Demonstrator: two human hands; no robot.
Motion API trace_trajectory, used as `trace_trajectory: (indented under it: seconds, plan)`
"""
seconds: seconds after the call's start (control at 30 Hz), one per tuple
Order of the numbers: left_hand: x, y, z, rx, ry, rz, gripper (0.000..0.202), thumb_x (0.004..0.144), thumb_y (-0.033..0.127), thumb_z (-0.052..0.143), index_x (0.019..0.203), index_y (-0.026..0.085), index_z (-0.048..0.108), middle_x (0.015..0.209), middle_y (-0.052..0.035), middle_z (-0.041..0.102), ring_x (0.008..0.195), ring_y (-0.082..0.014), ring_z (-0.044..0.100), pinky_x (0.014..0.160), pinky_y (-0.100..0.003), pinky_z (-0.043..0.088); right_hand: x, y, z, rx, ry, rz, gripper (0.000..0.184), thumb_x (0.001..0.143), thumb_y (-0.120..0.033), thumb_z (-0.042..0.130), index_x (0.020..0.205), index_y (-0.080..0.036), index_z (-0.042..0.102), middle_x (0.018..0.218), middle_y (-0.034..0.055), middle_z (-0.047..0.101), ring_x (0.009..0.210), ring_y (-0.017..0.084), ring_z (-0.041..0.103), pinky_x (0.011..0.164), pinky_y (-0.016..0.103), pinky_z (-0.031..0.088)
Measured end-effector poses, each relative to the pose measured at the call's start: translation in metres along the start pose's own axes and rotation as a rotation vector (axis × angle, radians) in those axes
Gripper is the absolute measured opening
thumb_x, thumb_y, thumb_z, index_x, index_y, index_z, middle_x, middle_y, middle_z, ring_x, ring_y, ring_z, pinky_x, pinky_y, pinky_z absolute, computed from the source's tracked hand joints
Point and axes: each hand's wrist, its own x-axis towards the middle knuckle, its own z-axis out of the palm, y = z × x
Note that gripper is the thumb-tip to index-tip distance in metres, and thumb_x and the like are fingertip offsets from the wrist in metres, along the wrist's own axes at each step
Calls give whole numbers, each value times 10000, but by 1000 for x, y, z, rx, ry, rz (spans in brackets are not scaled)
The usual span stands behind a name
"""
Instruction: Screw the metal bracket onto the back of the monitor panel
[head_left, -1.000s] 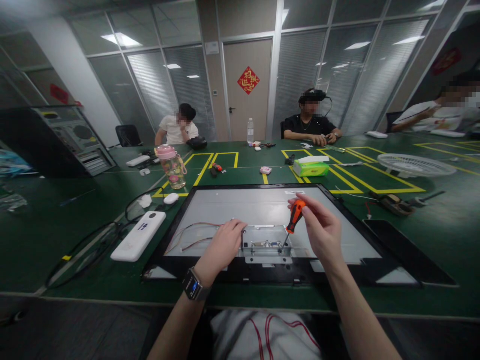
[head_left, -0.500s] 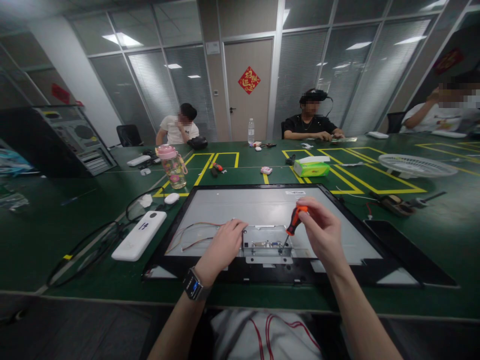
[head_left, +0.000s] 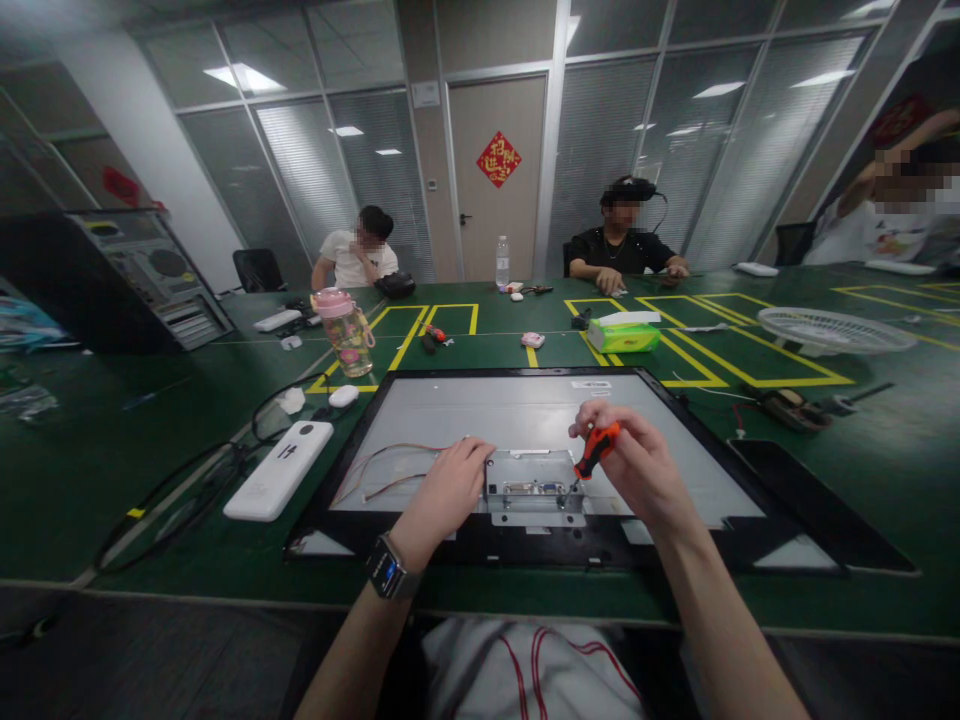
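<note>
- Orange and black, the screwdriver [head_left: 598, 450] is in the right hand [head_left: 639, 462], which is closed around its handle.
- The handle now leans lower than a moment ago, and the hand has turned with it. The tip stays at the near right part of the metal box [head_left: 532, 467], so the work seems to be at the same spot.
- The left hand [head_left: 448, 487] stays on the box's left edge; I cannot tell if it grips.
- The box sits on the near middle of the big screen [head_left: 465, 400].
</note>
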Motion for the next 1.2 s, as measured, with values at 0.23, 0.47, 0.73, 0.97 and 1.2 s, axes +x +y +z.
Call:
trace_trajectory:
  seconds: [0.23,0.47,0.73,0.97,1.2]
  plan:
    - [-1,0,1,-7,20,16,381,965,68,353,1270,170,557,1257,-95,604,1169,-231,568,1046,-389,447,0,0,-1,34,-21,64,204,903,-455,651,911,-266,725,815,34,650,731,192,625,688,352,538]
    - [-1,0,0,7,19,12,379,964,69,357,1261,190,559,1252,-88,607,1171,-228,574,1044,-387,450,0,3,-1,-1,39,12,164,850,-430,733,933,-290,757,852,25,669,788,186,637,726,329,539]
    - [0,1,-1,14,8,15,370,965,58,376,1273,150,559,1257,-105,604,1170,-237,574,1043,-394,454,-1,5,-3,-26,64,-5,157,841,-420,751,902,-275,759,902,19,667,833,171,645,763,295,535]
    - [0,1,0,19,5,18,368,977,57,366,1274,160,557,1257,-99,608,1171,-230,574,1048,-396,455,-1,0,1,45,-29,46,224,934,-399,632,1090,-286,745,889,45,720,788,191,673,719,336,544]
    - [0,3,-2,16,3,10,361,973,63,380,1274,156,556,1263,-101,606,1174,-236,574,1049,-402,456,0,7,-5,-166,100,-56,170,840,-326,757,1009,-307,762,904,11,671,822,171,635,729,295,522]
